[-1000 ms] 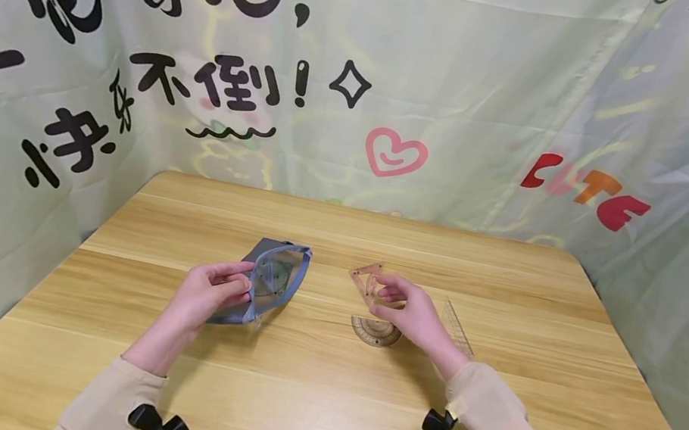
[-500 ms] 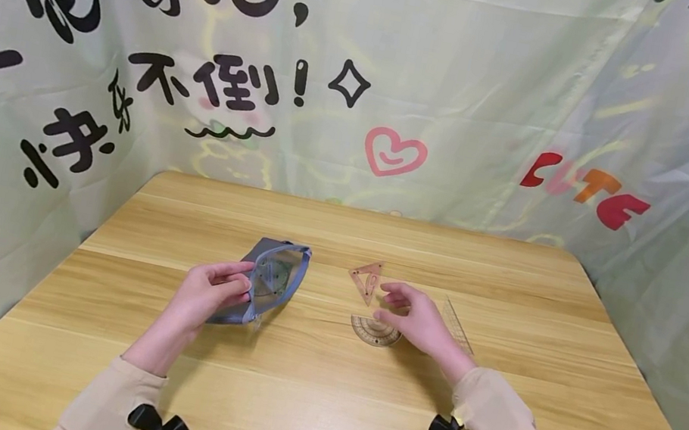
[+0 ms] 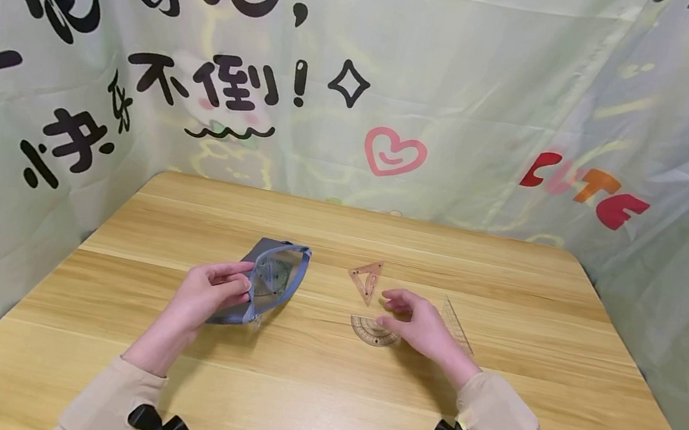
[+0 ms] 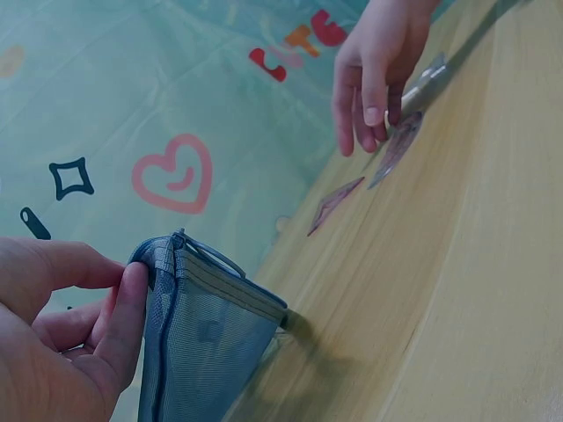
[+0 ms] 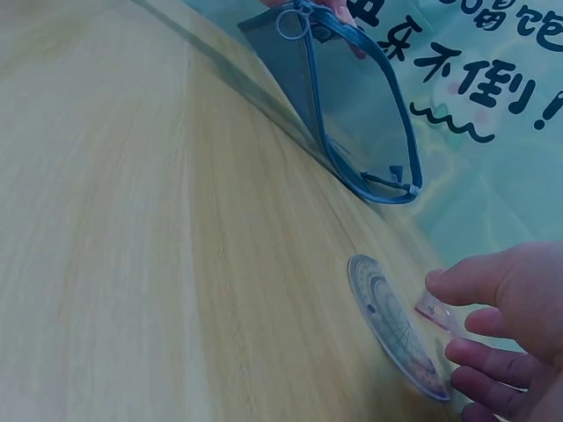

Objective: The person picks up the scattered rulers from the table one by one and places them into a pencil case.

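Note:
My left hand (image 3: 209,291) pinches the rim of a blue mesh zip pouch (image 3: 295,279), its mouth held open toward the right. A greenish piece with a triangular outline (image 3: 273,278) shows inside the pouch in the head view. My right hand (image 3: 418,326) hovers over the table with fingers loosely bent and nothing between them. Just left of its fingertips lies a pink set square (image 3: 356,275), with a clear protractor (image 3: 371,332) below it. In the right wrist view the thumb and fingers stand beside the protractor (image 5: 391,325). A clear triangular ruler (image 3: 456,325) lies partly behind the right hand.
The wooden table (image 3: 310,409) runs back to a printed cloth backdrop (image 3: 479,77), which also hangs along both sides. Black camera mounts (image 3: 158,428) sit at the wrists, over beige sleeves.
My right hand has drawn back slightly to the right, away from the pink set square, which lies where it was. My left hand and the pouch have stayed still.

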### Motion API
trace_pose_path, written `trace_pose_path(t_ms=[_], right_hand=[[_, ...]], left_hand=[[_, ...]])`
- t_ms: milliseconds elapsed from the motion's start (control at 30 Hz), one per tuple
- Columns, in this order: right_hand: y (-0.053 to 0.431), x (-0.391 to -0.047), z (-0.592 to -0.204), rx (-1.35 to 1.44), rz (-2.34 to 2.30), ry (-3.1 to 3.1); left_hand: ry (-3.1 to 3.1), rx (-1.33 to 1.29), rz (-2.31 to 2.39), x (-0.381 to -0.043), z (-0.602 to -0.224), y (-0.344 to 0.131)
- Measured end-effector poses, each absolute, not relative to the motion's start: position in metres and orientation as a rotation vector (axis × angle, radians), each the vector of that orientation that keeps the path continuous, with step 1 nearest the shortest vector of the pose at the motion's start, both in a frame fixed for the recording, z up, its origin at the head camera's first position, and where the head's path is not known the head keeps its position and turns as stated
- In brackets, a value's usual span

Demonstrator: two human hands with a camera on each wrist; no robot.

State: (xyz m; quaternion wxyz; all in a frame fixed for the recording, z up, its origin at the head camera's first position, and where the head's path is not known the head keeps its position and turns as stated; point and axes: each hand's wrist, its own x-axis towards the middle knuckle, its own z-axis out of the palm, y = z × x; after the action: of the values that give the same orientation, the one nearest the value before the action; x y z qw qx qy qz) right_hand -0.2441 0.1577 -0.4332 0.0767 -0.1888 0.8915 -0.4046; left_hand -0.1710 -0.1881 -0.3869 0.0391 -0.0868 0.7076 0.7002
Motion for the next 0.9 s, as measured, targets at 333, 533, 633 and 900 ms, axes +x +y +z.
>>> trace_pose_path(t_ms=[333, 533, 633, 900], right_hand=[[0.162, -0.244, -0.441, -0.621, -1.182, 2.643], [0.167, -0.244, -0.444, -0.757, -1.101, 2.657], [0.169, -0.245, -0.445, -0.795, -1.072, 2.663], [0.175, -0.247, -0.448, -0.802, -1.053, 2.625]], left_hand=[[2.167, -0.268, 2.148, -0.171, -0.388, -0.189], [2.166, -0.264, 2.152, -0.171, -0.388, -0.190], [2.167, -0.267, 2.156, -0.171, -0.388, -0.190], [2.164, -0.268, 2.153, -0.171, -0.388, -0.189]])
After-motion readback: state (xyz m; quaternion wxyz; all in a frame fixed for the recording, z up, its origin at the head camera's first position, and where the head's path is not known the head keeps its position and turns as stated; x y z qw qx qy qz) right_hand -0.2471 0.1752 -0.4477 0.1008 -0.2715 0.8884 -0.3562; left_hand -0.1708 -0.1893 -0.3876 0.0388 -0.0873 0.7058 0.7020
